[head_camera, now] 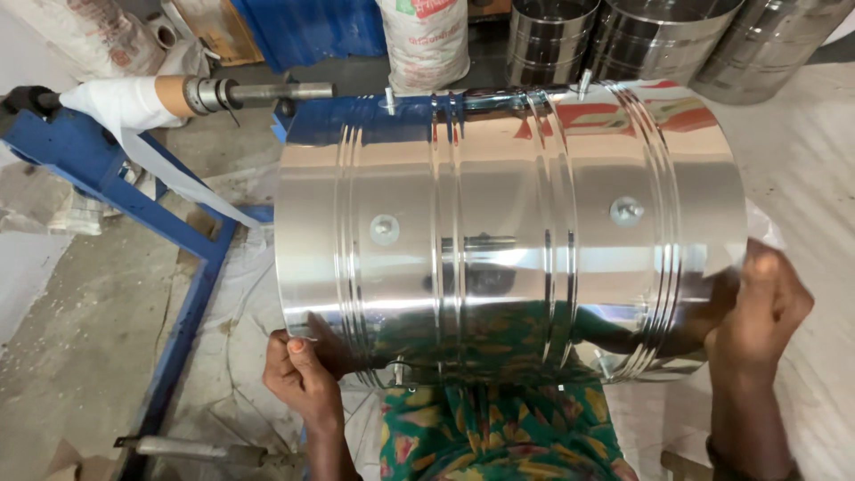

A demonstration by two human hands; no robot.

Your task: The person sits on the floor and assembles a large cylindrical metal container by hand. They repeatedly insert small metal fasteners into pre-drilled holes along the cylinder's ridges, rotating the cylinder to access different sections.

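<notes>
A large shiny steel drum (508, 232) lies on its side in front of me, ribbed with raised bands and carrying small bolts on its wall. My left hand (300, 367) grips its lower left rim. My right hand (760, 307) holds the lower right rim. The drum's mirror surface reflects my green and yellow patterned clothing (499, 432) below it.
A blue metal stand (134, 191) with a roll of white film (120, 102) on a steel shaft (258, 91) stands at the left. Several more steel drums (623, 36) stand behind, beside a white sack (426, 40). A metal rod (191, 450) lies on the concrete floor.
</notes>
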